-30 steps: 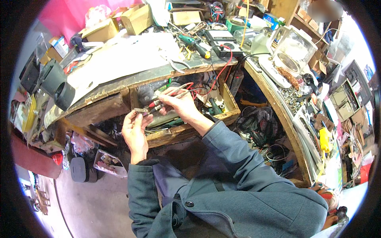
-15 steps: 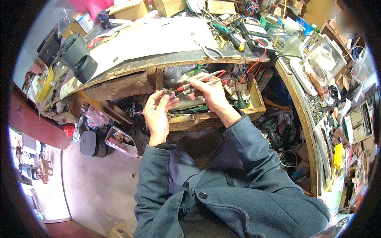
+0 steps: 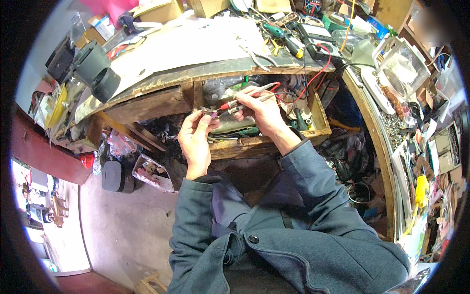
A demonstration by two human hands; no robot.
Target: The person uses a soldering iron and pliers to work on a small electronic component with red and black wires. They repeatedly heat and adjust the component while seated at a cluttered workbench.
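In my left hand (image 3: 195, 142) a small component with a pinkish-purple part (image 3: 213, 114) is pinched between thumb and fingers. My right hand (image 3: 264, 113) grips a pair of multimeter probes (image 3: 228, 106) side by side, like chopsticks. Their tips point left at the component; at this size I cannot tell whether both touch it. Red and black leads run from the probes up to a dark boxy meter (image 3: 318, 36) on the bench. Both hands hover over an open wooden drawer (image 3: 274, 143) holding tools and loose parts.
On the bench lie a white sheet (image 3: 196, 46), pliers (image 3: 259, 59) and screwdrivers (image 3: 293, 46). A grey-black cylindrical fixture (image 3: 100, 73) juts over the left edge. A side bench (image 3: 377, 142) at right carries piled clutter. A black bin (image 3: 117, 176) and a box of scraps (image 3: 152, 172) stand on the floor.
The whole view has shifted slightly. My hands keep almost the same pose, with the probe tips still at the component.
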